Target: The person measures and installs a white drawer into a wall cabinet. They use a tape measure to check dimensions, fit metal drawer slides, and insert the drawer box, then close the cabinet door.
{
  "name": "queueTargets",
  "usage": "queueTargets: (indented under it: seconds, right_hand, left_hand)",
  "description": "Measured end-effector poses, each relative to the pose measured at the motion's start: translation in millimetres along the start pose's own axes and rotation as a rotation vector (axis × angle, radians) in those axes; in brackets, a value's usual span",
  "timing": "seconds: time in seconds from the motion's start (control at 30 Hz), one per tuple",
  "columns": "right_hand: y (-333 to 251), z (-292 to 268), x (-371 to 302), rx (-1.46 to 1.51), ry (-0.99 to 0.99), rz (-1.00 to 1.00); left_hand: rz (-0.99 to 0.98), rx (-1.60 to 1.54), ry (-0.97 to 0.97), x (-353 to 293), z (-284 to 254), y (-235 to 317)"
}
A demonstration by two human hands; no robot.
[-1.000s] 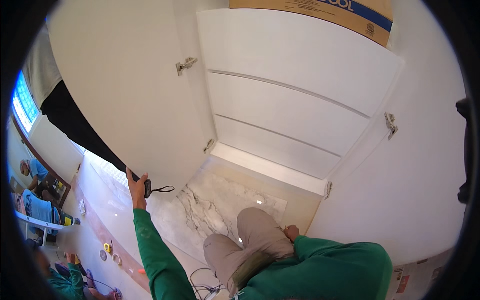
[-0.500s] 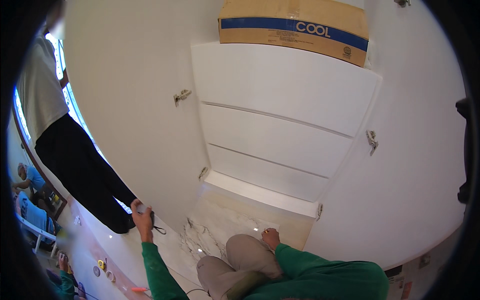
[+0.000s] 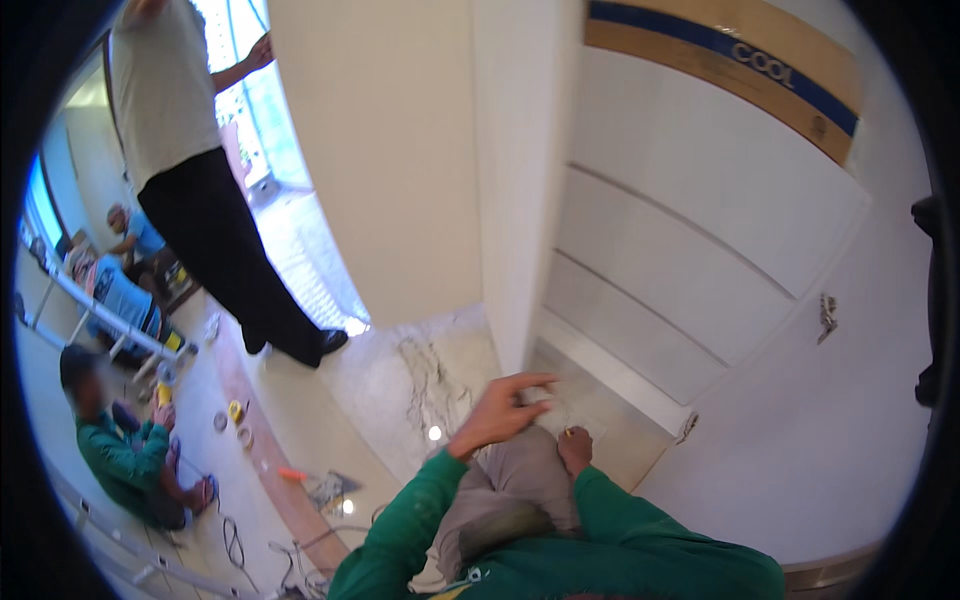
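My left hand (image 3: 500,412) is raised in front of my knees, beside the edge of the white cabinet door (image 3: 510,200). Its thumb and fingers are apart, and I see nothing between them. Low by my right knee, my right hand (image 3: 575,450) is closed. A small yellowish bit shows at its fingertips, too small to name. Before me, the white cabinet holds three stacked drawer fronts (image 3: 700,190). A cardboard box (image 3: 730,55) with a blue band lies on top of them. A metal hinge (image 3: 827,318) is on the cabinet's right-hand door (image 3: 830,430).
At left stands a person (image 3: 215,200) in black trousers near a bright doorway. A crouching person (image 3: 125,440) in green holds a yellow tool. Two people in blue are farther back. A tape measure (image 3: 236,410), tape roll (image 3: 246,436), trowel (image 3: 330,487) and cables (image 3: 235,545) lie on the floor.
The view has swung left. My left hand has come from out at the left to in front of my knees. My right hand stays low and closed near my knee.
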State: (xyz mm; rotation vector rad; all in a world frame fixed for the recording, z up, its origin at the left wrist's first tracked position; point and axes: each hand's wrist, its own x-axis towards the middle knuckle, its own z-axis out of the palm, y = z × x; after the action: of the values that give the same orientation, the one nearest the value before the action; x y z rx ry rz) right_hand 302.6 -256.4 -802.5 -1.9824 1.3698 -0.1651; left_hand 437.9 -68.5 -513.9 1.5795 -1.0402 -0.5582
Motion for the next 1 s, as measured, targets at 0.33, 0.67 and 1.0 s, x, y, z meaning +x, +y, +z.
queueTargets:
  seconds: [0.33, 0.67, 1.0]
  right_hand:
    - [-61.5, 10.4, -29.8, 0.033, 0.012, -0.104]
    - [-89.1, 1.0, -112.8, 0.356, -0.248, -0.650]
    - [-119.5, -27.5, -188.7, 0.363, -0.591, -0.807]
  left_hand:
    - [0.743, -0.108, -0.371, -29.1, 123.2, 220.6]
    - [0.914, 0.161, -0.172, -51.4, 186.8, 255.8]
    - [0.820, 0.277, -0.094, -58.5, 177.1, 243.7]
